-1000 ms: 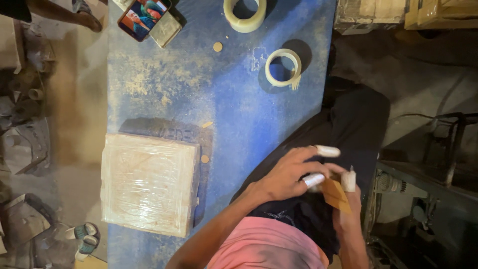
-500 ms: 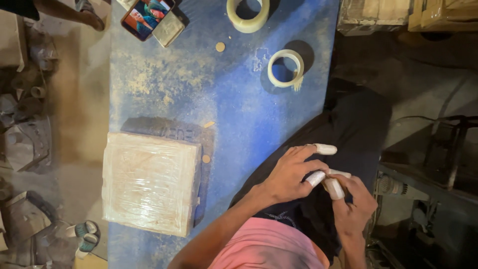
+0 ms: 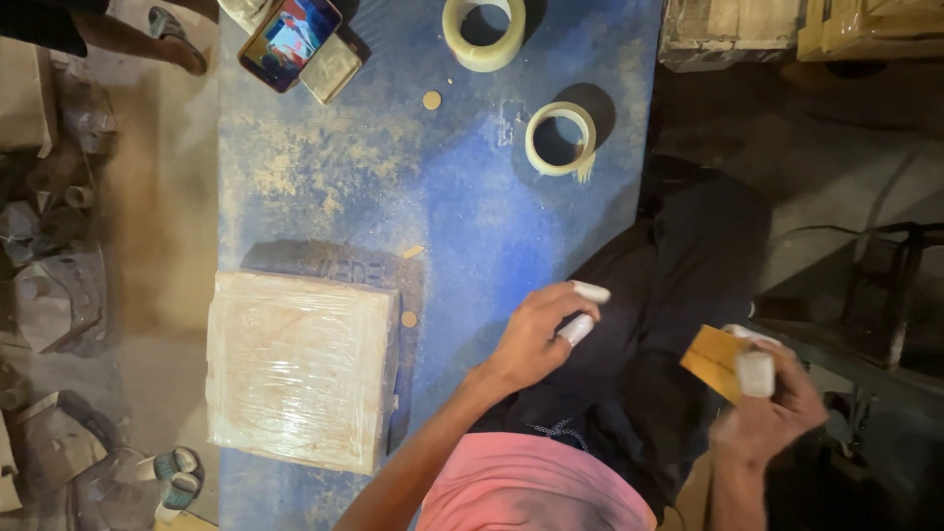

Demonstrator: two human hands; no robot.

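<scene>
My right hand (image 3: 765, 408) holds a small flat tan wooden piece (image 3: 716, 360) out to the right of my lap, its thumb capped in white tape. My left hand (image 3: 539, 332) rests over my dark trousers at the blue table's (image 3: 472, 226) right edge, fingers loosely curled, two fingertips capped in white, nothing in it. A square wooden block wrapped in clear film (image 3: 301, 367) lies on the table to the left of that hand.
Two rolls of clear tape (image 3: 560, 139) (image 3: 484, 32) lie on the table's far part, with a phone (image 3: 290, 31) at the top left. Small wooden discs (image 3: 431, 99) dot the surface. Wooden crates (image 3: 798, 29) stand top right. Another person's sandalled foot (image 3: 169, 34) shows top left.
My hands have separated: the right one has swung out to the right with the wooden piece, while the left stays over my lap. The view has shifted slightly.
</scene>
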